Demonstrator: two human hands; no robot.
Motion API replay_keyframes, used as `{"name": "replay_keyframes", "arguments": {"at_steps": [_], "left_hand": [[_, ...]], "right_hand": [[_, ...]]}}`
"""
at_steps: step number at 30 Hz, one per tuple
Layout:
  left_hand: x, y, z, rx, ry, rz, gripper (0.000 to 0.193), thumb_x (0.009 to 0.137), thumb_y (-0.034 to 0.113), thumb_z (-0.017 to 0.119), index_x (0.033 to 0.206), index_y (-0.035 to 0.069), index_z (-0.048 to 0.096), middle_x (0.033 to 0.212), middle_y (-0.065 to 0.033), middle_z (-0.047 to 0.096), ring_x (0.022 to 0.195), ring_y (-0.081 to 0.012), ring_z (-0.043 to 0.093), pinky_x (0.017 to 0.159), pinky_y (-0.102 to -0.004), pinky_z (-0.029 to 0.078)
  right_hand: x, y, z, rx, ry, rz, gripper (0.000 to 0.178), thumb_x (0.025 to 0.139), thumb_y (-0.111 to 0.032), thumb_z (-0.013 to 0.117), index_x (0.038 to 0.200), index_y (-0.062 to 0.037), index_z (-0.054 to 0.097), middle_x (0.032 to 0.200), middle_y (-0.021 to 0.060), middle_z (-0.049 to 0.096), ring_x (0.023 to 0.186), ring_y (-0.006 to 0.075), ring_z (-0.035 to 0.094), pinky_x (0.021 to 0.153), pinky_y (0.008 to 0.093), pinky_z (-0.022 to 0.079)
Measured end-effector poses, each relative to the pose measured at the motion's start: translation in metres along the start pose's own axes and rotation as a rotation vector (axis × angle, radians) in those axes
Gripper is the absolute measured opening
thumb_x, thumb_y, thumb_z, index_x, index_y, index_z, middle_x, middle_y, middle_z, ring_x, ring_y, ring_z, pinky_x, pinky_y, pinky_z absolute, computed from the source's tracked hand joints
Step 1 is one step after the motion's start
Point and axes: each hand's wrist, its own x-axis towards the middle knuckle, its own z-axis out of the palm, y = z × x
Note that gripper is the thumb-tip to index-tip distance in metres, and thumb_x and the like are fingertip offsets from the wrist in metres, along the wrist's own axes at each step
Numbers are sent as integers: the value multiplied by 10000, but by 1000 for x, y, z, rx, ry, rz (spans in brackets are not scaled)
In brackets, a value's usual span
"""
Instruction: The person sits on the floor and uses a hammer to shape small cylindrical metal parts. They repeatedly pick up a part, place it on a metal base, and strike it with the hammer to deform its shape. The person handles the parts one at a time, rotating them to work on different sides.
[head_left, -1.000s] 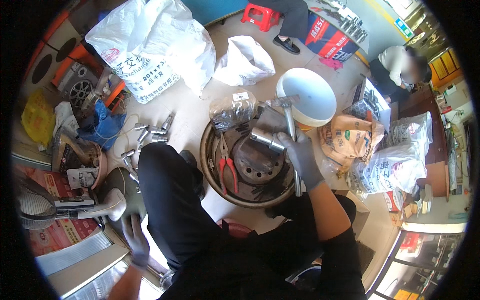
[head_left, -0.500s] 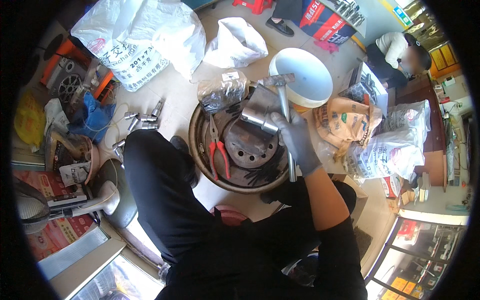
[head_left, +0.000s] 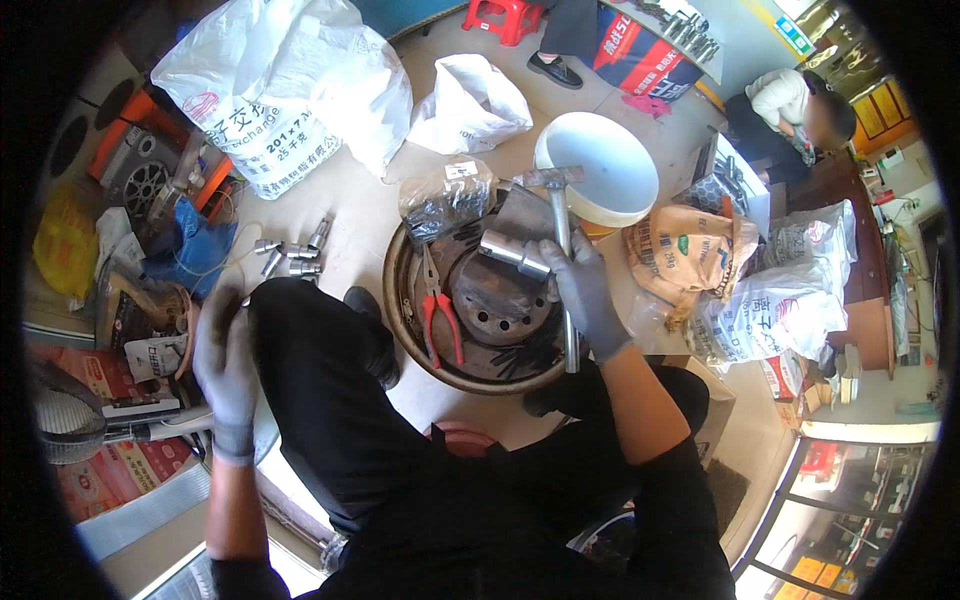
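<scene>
My right hand [head_left: 588, 295], in a grey glove, is closed round the handle of a hammer [head_left: 562, 215]. Its fingertips also touch the end of a shiny metal cylinder [head_left: 512, 252], which lies across a dark metal block [head_left: 530, 212]. At the left, beside my knee, my gloved left hand [head_left: 226, 365] reaches forward with fingers stretched out and nothing visible in them. Just beyond it, several similar metal cylinders [head_left: 303, 252] lie on the floor. Pliers with red handles [head_left: 440, 318] rest in the round metal rim [head_left: 500, 385], next to a clear bag of dark parts [head_left: 448, 200].
A white bucket [head_left: 600, 165] stands behind the rim. White sacks [head_left: 290, 90] fill the far left, and a brown paper sack [head_left: 690, 250] is at right. A fan [head_left: 70, 410] stands near left. Another person [head_left: 785, 115] crouches at far right.
My left hand has come into view at the left, beside my knee, reaching toward the floor cylinders. My right hand keeps the hammer in nearly the same place.
</scene>
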Motion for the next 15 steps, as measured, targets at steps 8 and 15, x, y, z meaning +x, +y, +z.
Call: {"name": "replay_keyframes", "arguments": {"at_steps": [8, 15], "left_hand": [[95, 100, 272, 84, -948, 593, 591, 841, 449, 725, 1270, 54, 635, 1262, -231, 607, 1163, -388, 587, 1024, -430, 452], [92, 70, 290, 44, -933, 681, 438, 790, 413, 754, 1159, 177, 730, 1171, -100, 665, 1103, -318, 613, 994, -420, 466]], "right_hand": [[-3, -2, 2, -41, -33, -32, 349, 1008, -189, 582, 1309, -14, 554, 1092, 56, 691, 942, 96, 617, 854, 251, 495], [-21, -15, -13, -428, 86, -27, 396, 988, -266, 605, 1264, 17, 591, 1004, 76, 651, 923, 125, 591, 842, 301, 493]]}}
